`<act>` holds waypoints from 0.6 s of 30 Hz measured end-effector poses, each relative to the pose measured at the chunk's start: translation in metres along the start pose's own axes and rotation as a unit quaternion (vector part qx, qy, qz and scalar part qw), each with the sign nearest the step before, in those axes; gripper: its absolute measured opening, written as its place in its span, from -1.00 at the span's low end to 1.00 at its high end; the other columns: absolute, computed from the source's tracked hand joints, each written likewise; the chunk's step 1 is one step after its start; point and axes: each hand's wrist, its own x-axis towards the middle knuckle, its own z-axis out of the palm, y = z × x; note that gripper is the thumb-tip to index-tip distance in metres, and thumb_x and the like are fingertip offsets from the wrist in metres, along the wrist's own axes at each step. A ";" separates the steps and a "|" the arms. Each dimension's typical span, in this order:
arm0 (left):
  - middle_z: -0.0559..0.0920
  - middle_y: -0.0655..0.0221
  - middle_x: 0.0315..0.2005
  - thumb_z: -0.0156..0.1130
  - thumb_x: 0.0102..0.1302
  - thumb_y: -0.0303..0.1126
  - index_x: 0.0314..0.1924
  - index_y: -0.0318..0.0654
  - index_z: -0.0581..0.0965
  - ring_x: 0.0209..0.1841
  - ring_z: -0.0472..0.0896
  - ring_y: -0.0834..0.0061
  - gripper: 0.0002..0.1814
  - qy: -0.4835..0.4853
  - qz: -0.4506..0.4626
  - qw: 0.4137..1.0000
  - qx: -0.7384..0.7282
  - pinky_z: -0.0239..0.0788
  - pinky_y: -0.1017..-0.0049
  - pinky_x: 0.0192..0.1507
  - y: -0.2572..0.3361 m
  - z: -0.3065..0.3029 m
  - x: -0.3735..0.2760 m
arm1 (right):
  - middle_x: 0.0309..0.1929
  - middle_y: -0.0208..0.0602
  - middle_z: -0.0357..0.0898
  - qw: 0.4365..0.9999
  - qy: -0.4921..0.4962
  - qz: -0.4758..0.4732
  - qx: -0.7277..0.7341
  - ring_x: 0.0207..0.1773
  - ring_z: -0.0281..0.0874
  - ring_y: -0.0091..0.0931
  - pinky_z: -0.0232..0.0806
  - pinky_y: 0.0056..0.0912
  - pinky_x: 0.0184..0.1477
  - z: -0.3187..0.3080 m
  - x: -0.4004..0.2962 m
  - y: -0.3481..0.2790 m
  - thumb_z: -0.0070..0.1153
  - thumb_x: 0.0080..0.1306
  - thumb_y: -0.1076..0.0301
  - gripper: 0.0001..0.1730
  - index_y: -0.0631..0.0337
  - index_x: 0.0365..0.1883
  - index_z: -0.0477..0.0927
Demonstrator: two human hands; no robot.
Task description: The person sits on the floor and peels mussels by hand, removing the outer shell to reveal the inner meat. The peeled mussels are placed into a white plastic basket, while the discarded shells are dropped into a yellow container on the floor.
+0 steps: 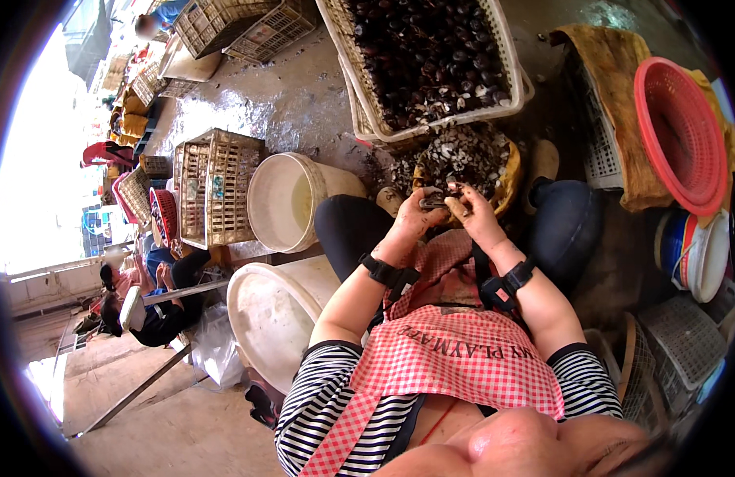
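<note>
My left hand (412, 213) grips a small dark object (433, 203), which looks like a shellfish; its details are too small to tell. Close beside it, my right hand (480, 219) has bent fingers, and a tan cover seems to sit on its thumb. Whether the right fingers pinch something is unclear. Both hands are between my knees, over the near side of a yellow-rimmed container (511, 179) heaped with pale shell pieces (463, 152). Just beyond it, a white plastic crate (515, 89) is filled with dark-shelled shellfish (427, 53).
Left of my knee are a white bucket (284, 203) with liquid, a larger pale tub (266, 322) and a slatted crate (218, 188). At right, a red plastic basket (680, 137) rests on a cloth-covered crate (600, 143), near a paint bucket (710, 256). People (164, 310) sit farther left.
</note>
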 end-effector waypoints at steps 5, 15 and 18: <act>0.59 0.50 -0.34 0.39 0.22 -0.46 0.14 -0.32 0.46 -0.35 0.49 0.69 -0.50 -0.025 0.027 0.998 -0.041 0.34 0.64 -0.32 -0.004 -0.005 -0.002 | -0.35 -0.28 0.54 0.999 0.005 -0.009 -0.054 -0.34 0.48 -0.46 0.39 -0.43 -0.23 0.000 0.006 0.004 0.28 0.30 0.02 -0.36 0.24 0.20 0.44; 0.60 0.49 -0.27 0.37 0.22 -0.46 0.14 -0.36 0.45 -0.38 0.48 0.72 -0.50 -0.040 0.009 0.999 0.015 0.35 0.66 -0.35 -0.001 -0.005 -0.009 | -0.49 -0.28 0.48 0.994 0.029 -0.047 -0.095 -0.44 0.46 -0.45 0.39 -0.40 -0.32 0.003 0.015 0.017 0.28 0.24 -0.13 -0.26 0.19 0.21 0.43; 0.60 0.48 -0.26 0.36 0.22 -0.49 0.09 -0.34 0.49 -0.36 0.50 0.70 -0.57 -0.012 0.015 1.000 0.018 0.38 0.65 -0.33 0.006 0.004 -0.013 | -0.42 -0.29 0.56 0.973 0.088 0.130 -0.170 -0.41 0.53 -0.45 0.42 -0.40 -0.29 -0.018 0.027 0.062 0.27 0.25 -0.14 -0.26 0.27 0.16 0.42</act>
